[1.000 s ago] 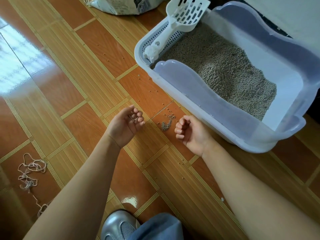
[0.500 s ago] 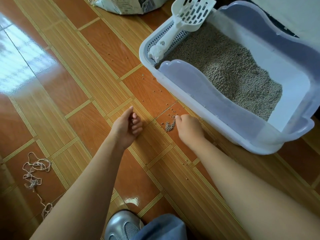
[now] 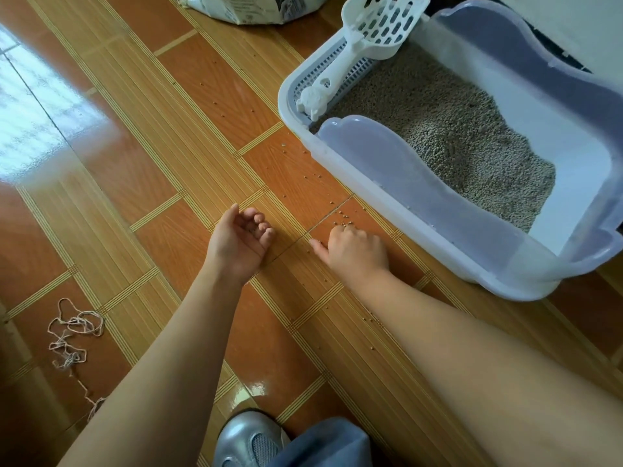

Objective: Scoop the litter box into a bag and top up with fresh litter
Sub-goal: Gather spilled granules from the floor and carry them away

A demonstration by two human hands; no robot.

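A white litter box (image 3: 397, 193) stands on the floor at the right, with grey litter (image 3: 455, 139) heaped toward its far side. A white slotted scoop (image 3: 371, 28) rests on the box's grated end. Spilled litter pellets (image 3: 344, 218) lie on the tiles just in front of the box. My right hand (image 3: 355, 249) is knuckles-up on the floor over these pellets, fingers curled onto them. To its left, my left hand (image 3: 241, 239) is cupped palm-up just above the floor, with a few pellets in its palm.
A white litter bag (image 3: 256, 8) lies at the top edge. Stray pellets dot the orange tiled floor (image 3: 161, 156) around the box. A tangle of string (image 3: 72, 335) lies at the lower left. A silver shoe (image 3: 249, 439) and blue trouser leg are at the bottom.
My right hand turned over, went down to the floor and closed over the small pile of spilled pellets. My left hand stayed cupped in place.
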